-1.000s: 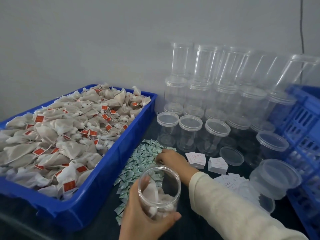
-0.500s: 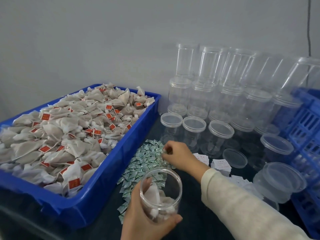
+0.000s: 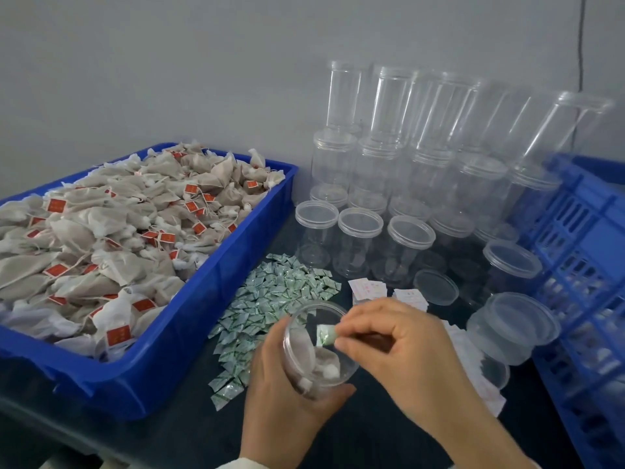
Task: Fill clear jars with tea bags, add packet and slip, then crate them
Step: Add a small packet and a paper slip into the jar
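My left hand (image 3: pixel 284 394) grips a clear jar (image 3: pixel 316 353) holding a few tea bags, tilted toward me near the front of the table. My right hand (image 3: pixel 402 346) pinches a small green-and-white packet (image 3: pixel 325 335) right over the jar's mouth. A heap of the same packets (image 3: pixel 270 299) lies on the dark table just left of the jar. Small white slips (image 3: pixel 367 288) lie in stacks behind my right hand. A blue tray (image 3: pixel 189 330) at the left is piled with tea bags (image 3: pixel 111 238) carrying red tags.
Several empty clear jars (image 3: pixel 358 245) stand stacked in rows against the grey wall. A loose lid (image 3: pixel 436 287) and a stack of lids (image 3: pixel 514 324) lie at the right. A blue slotted crate (image 3: pixel 585 265) fills the right edge.
My right hand left the packet heap with one packet and came back toward me over the jar's mouth. My left hand kept hold of the jar.
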A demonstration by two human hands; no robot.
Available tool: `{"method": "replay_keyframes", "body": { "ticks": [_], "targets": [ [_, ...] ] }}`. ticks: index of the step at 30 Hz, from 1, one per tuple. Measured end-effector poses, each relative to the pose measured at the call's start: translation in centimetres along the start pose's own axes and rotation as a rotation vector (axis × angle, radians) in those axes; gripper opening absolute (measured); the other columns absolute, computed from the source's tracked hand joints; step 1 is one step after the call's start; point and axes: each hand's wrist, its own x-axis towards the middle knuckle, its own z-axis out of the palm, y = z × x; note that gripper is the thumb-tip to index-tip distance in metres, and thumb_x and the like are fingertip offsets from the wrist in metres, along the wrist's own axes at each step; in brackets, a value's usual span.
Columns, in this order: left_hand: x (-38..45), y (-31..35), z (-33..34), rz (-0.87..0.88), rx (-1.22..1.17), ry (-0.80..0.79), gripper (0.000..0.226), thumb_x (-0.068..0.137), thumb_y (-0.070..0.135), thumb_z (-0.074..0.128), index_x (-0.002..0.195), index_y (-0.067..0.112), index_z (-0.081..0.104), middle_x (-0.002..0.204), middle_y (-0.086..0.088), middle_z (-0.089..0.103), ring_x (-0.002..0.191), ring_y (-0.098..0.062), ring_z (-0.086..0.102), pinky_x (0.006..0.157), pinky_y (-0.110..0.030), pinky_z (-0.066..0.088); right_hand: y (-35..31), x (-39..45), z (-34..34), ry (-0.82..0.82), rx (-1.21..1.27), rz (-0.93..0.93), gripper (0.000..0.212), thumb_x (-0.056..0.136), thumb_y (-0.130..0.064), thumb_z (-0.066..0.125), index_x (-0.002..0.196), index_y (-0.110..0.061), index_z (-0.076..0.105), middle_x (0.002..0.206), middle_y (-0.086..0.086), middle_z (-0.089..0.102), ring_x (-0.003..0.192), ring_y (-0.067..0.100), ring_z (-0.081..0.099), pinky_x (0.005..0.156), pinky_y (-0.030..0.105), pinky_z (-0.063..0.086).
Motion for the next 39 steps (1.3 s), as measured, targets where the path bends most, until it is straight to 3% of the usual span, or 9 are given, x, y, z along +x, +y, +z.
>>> {"method": "replay_keyframes", "body": {
  "ticks": [3,10,17,20,24,27,31,36,39],
  "targets": [
    [-0.3,0.3,0.5,0.130,0.076,0.062,0.110,0.044,0.046,0.089,0.138,0.041,0.031,0.130,0.026,0.038,0.119,0.007,0.043,0.088,-0.008,0.037,0.5,-0.8,0.9,-0.015,0.014,0.008,0.021,0.069,-0.005,0.084,0.074,-0.025,0.078,0.087,-0.021,0.068,0.081,-0.002,0.066,0.072,0.007,0.047],
    [-0.1,0.8,0.9,0.363,0.239,0.157,0.101,0.051,0.032,0.087,0.137,0.018,0.034,0.133,0.001,0.044,0.123,-0.013,0.043,0.100,-0.023,0.038,0.6,-0.4,1.0,-0.208,-0.237,0.030,0.017,0.081,-0.011,0.072,0.092,-0.023,0.079,0.089,-0.015,0.069,0.092,-0.001,0.061,0.080,0.011,0.047],
    [-0.7,0.7,1.5,0.287,0.164,0.049,0.111,0.043,0.019,0.097,0.135,0.027,0.034,0.130,0.015,0.041,0.121,-0.021,0.053,0.093,-0.030,0.041,-0.1,0.2,0.9,-0.449,-0.677,-0.004,0.023,0.094,-0.023,0.052,0.110,-0.026,0.069,0.107,-0.002,0.064,0.104,0.020,0.056,0.085,0.032,0.047],
    [-1.1,0.6,1.9,0.250,0.138,0.009,0.110,0.041,0.024,0.096,0.132,0.031,0.034,0.129,0.018,0.042,0.120,-0.020,0.054,0.095,-0.035,0.045,-0.2,-0.2,0.0,-0.399,-0.645,-0.021,0.025,0.094,-0.026,0.053,0.111,-0.031,0.070,0.108,-0.009,0.062,0.103,0.010,0.049,0.086,0.032,0.045],
    [-0.9,1.0,2.1,0.171,0.053,-0.032,0.109,0.037,0.040,0.095,0.128,0.049,0.036,0.118,0.022,0.056,0.113,-0.002,0.055,0.089,-0.019,0.045,1.4,0.0,-3.5,-0.159,-0.384,0.065,0.015,0.088,-0.024,0.067,0.097,-0.032,0.076,0.082,-0.023,0.063,0.089,-0.008,0.055,0.074,0.008,0.042],
    [-0.5,0.9,2.3,0.175,-0.010,-0.063,0.110,0.035,0.026,0.097,0.118,0.065,0.038,0.108,0.030,0.061,0.100,0.010,0.059,0.073,-0.007,0.048,4.9,1.8,-5.8,0.016,-0.356,0.232,0.014,0.088,-0.024,0.068,0.097,-0.031,0.076,0.078,-0.028,0.062,0.083,-0.013,0.056,0.069,0.002,0.041],
    [-0.5,0.6,2.9,0.087,-0.047,-0.066,0.108,0.030,0.046,0.090,0.121,0.064,0.034,0.115,0.022,0.058,0.109,0.006,0.055,0.079,-0.014,0.045,10.5,5.6,-5.4,0.000,-0.404,0.428,0.018,0.092,-0.029,0.062,0.104,-0.022,0.075,0.098,-0.009,0.072,0.075,-0.002,0.058,0.065,0.014,0.041],
    [0.1,1.1,3.5,0.201,-0.015,-0.101,0.103,0.032,0.036,0.091,0.116,0.066,0.040,0.111,0.037,0.057,0.097,0.015,0.058,0.066,-0.014,0.046,14.1,10.1,-1.7,-0.116,-0.518,0.496,0.045,0.088,-0.047,0.062,0.120,-0.015,0.067,0.120,0.004,0.067,0.107,0.023,0.062,0.088,0.031,0.047],
    [0.2,0.9,3.3,0.199,0.000,-0.120,0.103,0.034,0.038,0.091,0.118,0.065,0.038,0.105,0.035,0.060,0.093,0.014,0.060,0.061,-0.011,0.049,15.2,11.9,0.0,-0.152,-0.576,0.565,0.044,0.087,-0.049,0.062,0.105,-0.010,0.067,0.111,0.008,0.066,0.105,0.028,0.061,0.075,0.028,0.041]
  ]
}}
